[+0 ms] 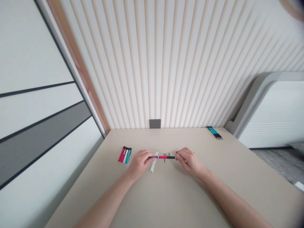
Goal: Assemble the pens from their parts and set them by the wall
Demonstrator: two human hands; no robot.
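Observation:
A pen (163,157) with a pink barrel and black sections lies level between my two hands, above the table. My left hand (140,161) is closed on its black left end. The fingers of my right hand (188,161) pinch at the silver tip on its right end. Just under the pen are thin white tubes (154,165), lying slantwise. Several small dark springs or pins (164,160) rest near them; their exact kind is too small to tell. Something dark is partly hidden behind my right hand.
Pink, white and blue pen barrels with black ends (124,155) lie in a row at the left. Several blue and black pens (215,133) lie at the back right of the beige table (156,199). A dark wall socket (155,123) sits behind the table's back edge.

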